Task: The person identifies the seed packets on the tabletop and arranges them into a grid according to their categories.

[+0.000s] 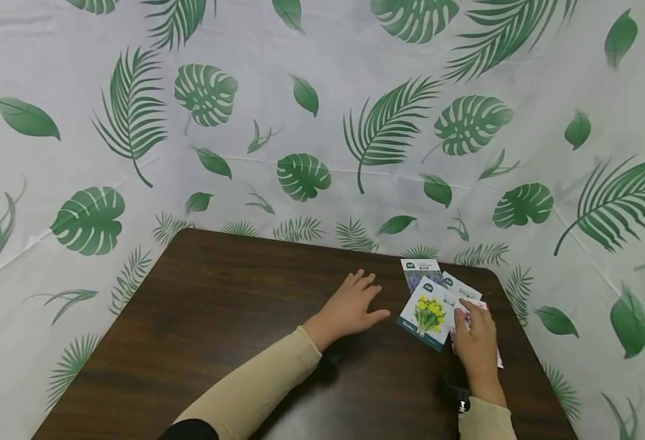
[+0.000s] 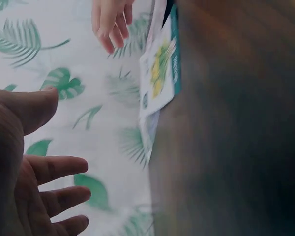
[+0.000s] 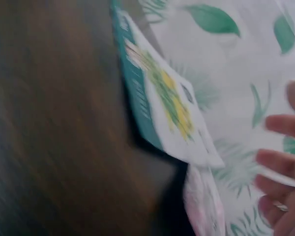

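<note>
- Left hand [image 1: 350, 308] rests flat on the desk [image 1: 201, 318], fingers spread, grasping nothing.
- Right hand [image 1: 475, 342] presses relaxed fingers on seed packets [image 1: 429, 313] near the desk's far right corner.

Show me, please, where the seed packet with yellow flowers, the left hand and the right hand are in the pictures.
seed packet with yellow flowers [image 1: 429, 313]: head view, on the printed yellow flowers at its middle.
left hand [image 1: 351, 305]: head view, on the back of the hand, fingers spread.
right hand [image 1: 476, 339]: head view, on the back of the hand.
</note>
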`<control>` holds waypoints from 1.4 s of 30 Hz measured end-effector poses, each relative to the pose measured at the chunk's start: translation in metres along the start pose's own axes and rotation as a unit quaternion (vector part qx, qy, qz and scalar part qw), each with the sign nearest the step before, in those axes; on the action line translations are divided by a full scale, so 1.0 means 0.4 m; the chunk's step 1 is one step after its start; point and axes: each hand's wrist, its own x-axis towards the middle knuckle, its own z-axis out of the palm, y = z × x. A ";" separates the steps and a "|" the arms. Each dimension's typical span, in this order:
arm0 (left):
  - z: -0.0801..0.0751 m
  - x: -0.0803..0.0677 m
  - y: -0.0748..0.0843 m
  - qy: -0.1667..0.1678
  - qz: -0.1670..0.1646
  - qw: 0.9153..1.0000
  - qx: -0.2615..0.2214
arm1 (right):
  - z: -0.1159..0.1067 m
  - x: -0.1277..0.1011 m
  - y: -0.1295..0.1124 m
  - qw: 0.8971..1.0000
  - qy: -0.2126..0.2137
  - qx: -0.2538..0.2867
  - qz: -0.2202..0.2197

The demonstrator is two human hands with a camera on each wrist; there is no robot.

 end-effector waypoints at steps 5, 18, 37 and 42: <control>0.043 0.041 0.036 -0.036 0.024 0.999 0.027 | -0.011 0.015 0.016 0.999 -0.015 0.004 0.045; 0.145 0.136 0.090 -0.085 0.077 0.993 0.010 | 0.003 -0.002 0.053 0.997 -0.035 -0.023 0.058; 0.221 0.137 0.158 -0.099 0.137 0.984 0.056 | 0.014 -0.026 0.071 0.997 -0.059 -0.024 0.037; 0.194 0.132 0.159 -0.081 0.094 0.986 0.112 | 0.023 -0.012 0.063 0.998 -0.056 -0.017 0.017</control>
